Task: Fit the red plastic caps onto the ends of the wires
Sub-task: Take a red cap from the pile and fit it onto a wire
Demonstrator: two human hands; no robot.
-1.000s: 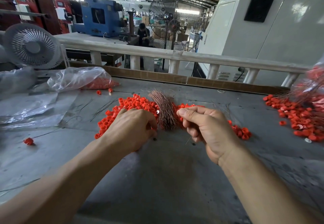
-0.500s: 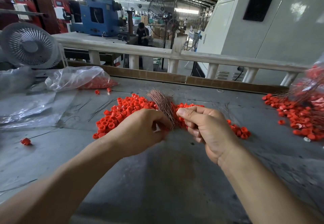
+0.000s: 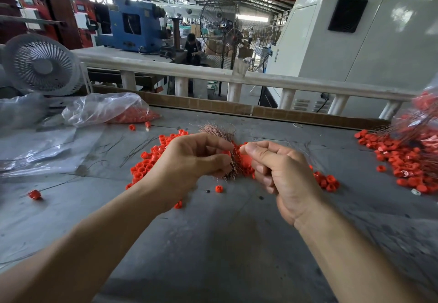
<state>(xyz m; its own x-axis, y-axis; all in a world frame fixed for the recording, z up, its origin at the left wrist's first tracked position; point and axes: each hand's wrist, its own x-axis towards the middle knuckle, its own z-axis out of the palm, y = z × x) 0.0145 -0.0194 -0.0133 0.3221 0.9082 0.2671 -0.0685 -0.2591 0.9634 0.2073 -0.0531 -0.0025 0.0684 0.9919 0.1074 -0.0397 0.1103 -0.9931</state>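
2 bare forearms and hands (image 3: 237, 167); no sleeves, gloves or jewellery.

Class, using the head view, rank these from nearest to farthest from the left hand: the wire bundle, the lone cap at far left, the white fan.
1. Wire bundle, touching the left hand.
2. Lone cap, far left on the table.
3. White fan, back left.

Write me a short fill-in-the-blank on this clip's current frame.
1. The left hand pinches a small ____ cap.
2. The bundle of copper wires lies ____ the two hands.
3. The clear plastic bag of caps lies to the ____ of the loose cap pile.
4. The right hand has its fingers ____.

Missing words: red; between; left; curled
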